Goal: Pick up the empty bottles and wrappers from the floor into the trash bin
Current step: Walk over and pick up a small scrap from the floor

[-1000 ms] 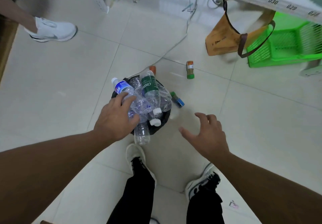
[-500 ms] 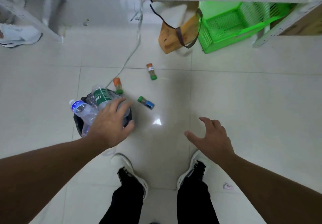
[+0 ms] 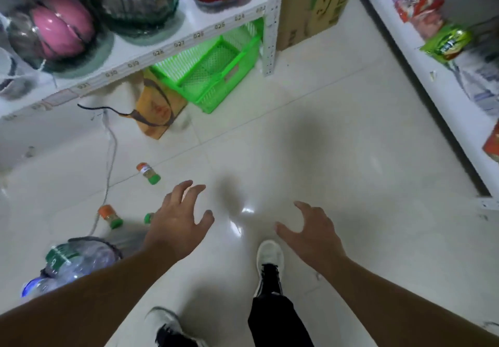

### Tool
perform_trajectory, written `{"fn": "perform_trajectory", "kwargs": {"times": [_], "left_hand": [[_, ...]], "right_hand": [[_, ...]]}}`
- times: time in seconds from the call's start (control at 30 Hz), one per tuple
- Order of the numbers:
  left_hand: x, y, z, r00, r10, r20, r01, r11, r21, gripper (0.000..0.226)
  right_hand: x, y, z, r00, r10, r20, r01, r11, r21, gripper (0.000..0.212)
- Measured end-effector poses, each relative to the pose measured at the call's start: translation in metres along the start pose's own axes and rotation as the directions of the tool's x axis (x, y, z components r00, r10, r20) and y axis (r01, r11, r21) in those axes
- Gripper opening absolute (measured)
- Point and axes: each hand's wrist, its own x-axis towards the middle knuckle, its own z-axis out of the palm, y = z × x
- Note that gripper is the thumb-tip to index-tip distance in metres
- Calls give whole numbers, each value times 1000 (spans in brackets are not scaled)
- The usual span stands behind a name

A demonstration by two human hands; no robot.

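The dark trash bin (image 3: 106, 244) stands at the lower left, heaped with clear plastic bottles (image 3: 73, 261). Three small spice-style bottles lie on the tiled floor: one with an orange end and green cap (image 3: 148, 173), a second like it (image 3: 110, 216) nearer the bin, and a third of which only a green cap (image 3: 148, 217) shows beside my wrist. My left hand (image 3: 179, 219) hovers over the floor right of these, fingers spread, holding nothing. My right hand (image 3: 310, 231) is open too, above bare tiles. No wrappers are visible.
A white shelf (image 3: 151, 49) with wrapped balls runs along the upper left, a green basket (image 3: 216, 68) and a tan bag (image 3: 158, 108) under it. A cable (image 3: 112, 152) trails on the floor. A cardboard box (image 3: 310, 3) stands behind; a snack shelf (image 3: 442, 63) lines the right.
My left hand has come off the bottles in the bin and moved right, fingers spread. The view has swung right, so the bin now sits at the lower left.
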Motion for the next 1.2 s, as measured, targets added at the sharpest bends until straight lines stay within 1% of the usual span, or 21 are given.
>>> {"fn": "perform_trajectory", "kwargs": {"times": [0.1,0.2,0.33,0.4,0.43,0.53,0.57,0.63,0.73,0.83,0.9,0.97,1.0,1.07,1.13,1.2], "left_hand": [[19,51,10,997,58,49,-58,998,-1,65],[29,92,20,982,155,106,-158,987,20,67],[37,129,29,950,248,189,-258,965,33,64],[36,143,32,931,288,224,-299,954,15,62],[36,149,33,920,301,250,-312,950,2,61],[28,168,28,904,272,329,-260,962,-82,62],[23,172,25,894,290,343,-273,957,-98,63],[13,177,16,857,347,382,-346,935,-72,65],[-3,191,-4,807,385,449,-420,907,-24,72],[-13,210,-29,754,462,468,-525,851,6,74],[-16,229,-48,730,500,466,-583,812,41,72],[-23,253,-68,715,547,435,-614,789,19,68],[-27,267,-78,713,566,414,-626,780,11,66],[-35,296,-92,704,594,389,-654,756,29,64],[-46,326,-100,691,615,380,-680,731,52,64],[-59,361,-104,665,654,361,-716,696,57,63]], "right_hand": [[-7,32,-23,997,81,-19,-79,994,80,96],[-15,62,-38,989,143,-21,-141,985,102,96],[-23,93,-51,965,262,-12,-255,949,184,96],[-28,101,-53,953,302,-19,-288,924,253,95],[-33,103,-54,949,315,-23,-295,909,296,94],[-61,105,-49,938,347,-12,-314,862,398,89],[-76,106,-46,932,362,-5,-327,847,419,89],[-110,109,-39,905,426,11,-380,794,474,88],[-168,119,-32,840,541,35,-469,693,548,87],[-216,124,-41,791,611,26,-512,639,574,94],[-239,125,-54,780,626,8,-508,626,592,94],[-257,122,-75,778,627,-25,-471,611,636,90],[-266,119,-89,783,620,-40,-446,606,659,91],[-285,119,-115,783,617,-75,-403,596,694,100],[-305,124,-141,782,613,-112,-379,610,696,106],[-323,136,-165,780,606,-157,-367,646,670,103]]}}
